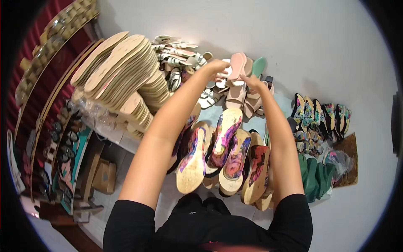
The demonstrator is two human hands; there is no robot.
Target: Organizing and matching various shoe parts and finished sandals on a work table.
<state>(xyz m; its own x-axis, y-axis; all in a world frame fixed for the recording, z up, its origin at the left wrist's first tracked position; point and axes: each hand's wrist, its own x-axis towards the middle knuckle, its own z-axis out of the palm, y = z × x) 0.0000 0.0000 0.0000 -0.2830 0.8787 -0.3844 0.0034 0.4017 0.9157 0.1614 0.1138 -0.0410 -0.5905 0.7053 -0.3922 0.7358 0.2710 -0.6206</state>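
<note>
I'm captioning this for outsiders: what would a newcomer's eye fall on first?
Probably the tall stack of pale soles at the left. Next, the bright floral wedges at the centre, between the forearms. Beyond them, toward the wall, the left hand and right hand are at a pink sole.

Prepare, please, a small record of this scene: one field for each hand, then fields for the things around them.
Left hand: at the left side of a pink sole; its grip is unclear
Right hand: at the lower right edge of the pink sole; its grip is unclear
Right of pink sole: green sole
Below the hands: beige sandals
Between the forearms: floral wedge soles
Person's left: stacked tan soles
Person's right: green wedge soles, floral-patterned footwear
</note>
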